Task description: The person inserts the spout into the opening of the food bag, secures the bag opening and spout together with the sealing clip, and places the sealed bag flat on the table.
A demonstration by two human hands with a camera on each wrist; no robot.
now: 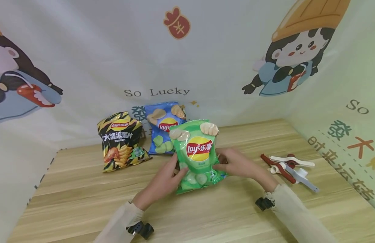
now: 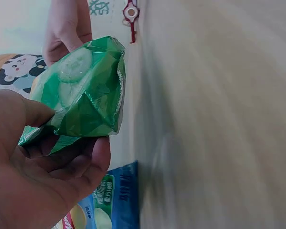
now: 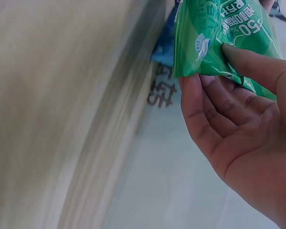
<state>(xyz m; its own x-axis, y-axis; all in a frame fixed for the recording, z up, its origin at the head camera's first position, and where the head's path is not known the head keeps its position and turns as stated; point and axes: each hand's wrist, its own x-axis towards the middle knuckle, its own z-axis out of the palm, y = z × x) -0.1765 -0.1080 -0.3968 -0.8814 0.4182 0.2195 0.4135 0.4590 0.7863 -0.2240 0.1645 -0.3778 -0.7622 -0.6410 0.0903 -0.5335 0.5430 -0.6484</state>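
Both hands hold a green Lay's chip bag [image 1: 199, 155] upright over the table, its printed front toward the head camera. The left hand [image 1: 165, 179] grips the bag's left side, thumb in front and fingers behind, as the left wrist view shows. On the other side, the right hand [image 1: 239, 163] pinches the lower right edge between thumb and fingers [image 3: 193, 102]. Behind the green bag stands a blue Lay's bag [image 1: 158, 135], partly covered by it. A black and yellow Lay's bag [image 1: 122, 141] leans near the back wall at the left.
Several lever-like tools [image 1: 290, 168] in dark red, white and grey lie in a pile at the right of the wooden table [image 1: 223, 216]. A printed cloth [image 1: 217, 67] hangs behind and beside the table.
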